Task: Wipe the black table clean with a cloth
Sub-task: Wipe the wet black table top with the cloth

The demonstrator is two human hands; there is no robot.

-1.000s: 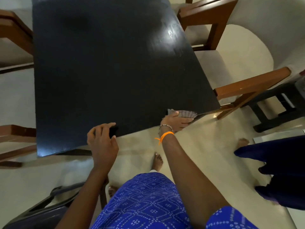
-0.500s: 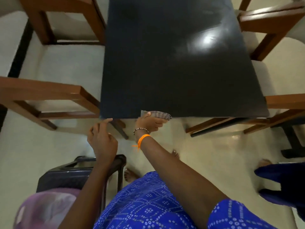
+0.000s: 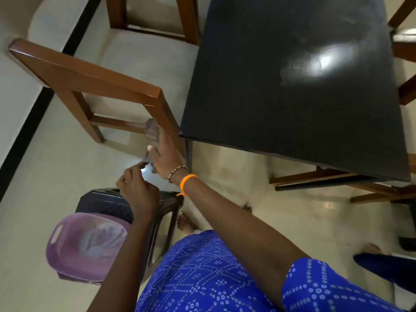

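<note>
Black table: top bare, glossy, one bright glare patch toward its far right part. Both hands are off the table, out past its near left corner, over the pale floor. Right hand holds the cloth, a small greyish piece, blurred; the fingers are closed around its lower part and the rest sticks up above them, just beside the table corner and in front of the wooden chair that stands left of the table. Cloth is not touching the table top. Left hand sits just below the right hand, fingers curled and narrow, fingertips up at the cloth's lower edge; contact cannot be told through the blur. Right wrist carries a bead bracelet and an orange band. Below the left hand, further from the table: a dark plastic stool, with a purple basket of cloths beside it.
</note>
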